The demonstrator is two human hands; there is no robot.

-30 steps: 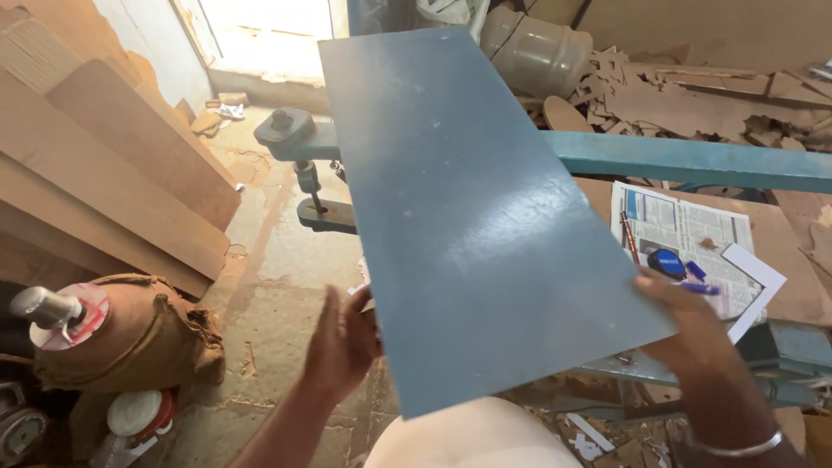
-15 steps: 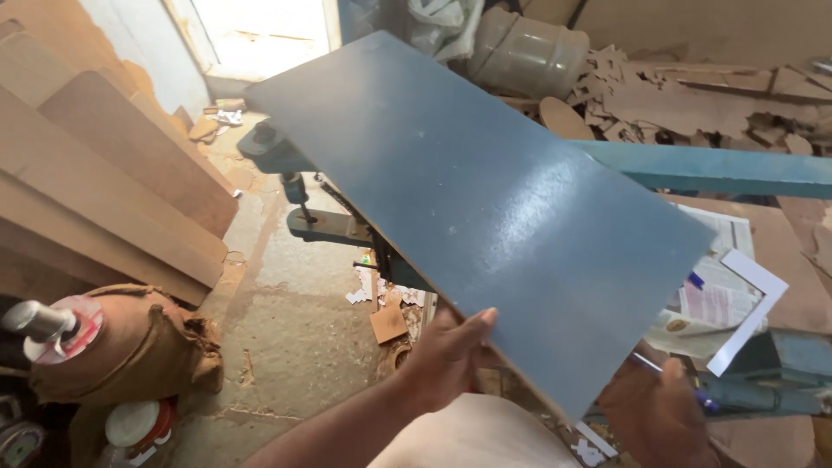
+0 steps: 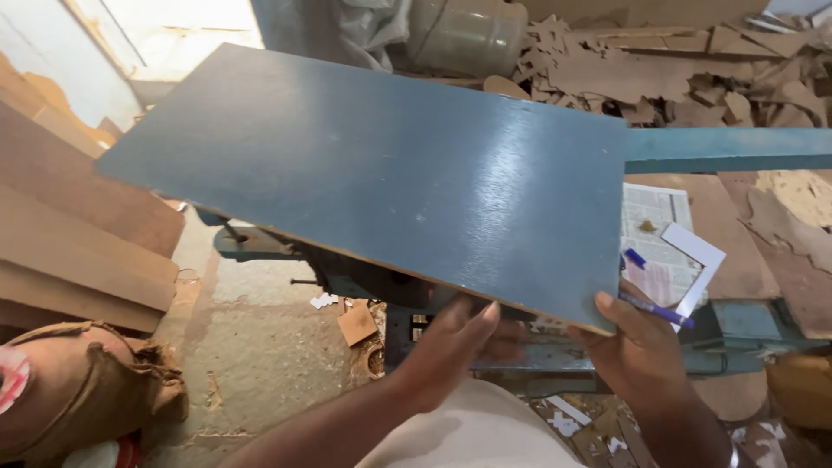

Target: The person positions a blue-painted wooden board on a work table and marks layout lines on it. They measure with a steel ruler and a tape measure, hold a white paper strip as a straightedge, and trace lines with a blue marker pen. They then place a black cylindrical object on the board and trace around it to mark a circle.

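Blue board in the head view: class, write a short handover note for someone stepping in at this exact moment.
Left hand: under the blue board, supporting its near edge.
Right hand: fingers grip the board's near right corner.
Board: off any surface, tilted, above a blue-green machine.
Nearby: pen and newspaper on the bench to the right; plywood sheets on the left.
Done: board lifted. Left: setting it down.

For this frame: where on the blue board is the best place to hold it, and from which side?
Grip the blue board along its near long edge, coming from below. It is a broad, thin panel held nearly flat, so the left hand and right hand, spread apart under that edge, look best to steady it.
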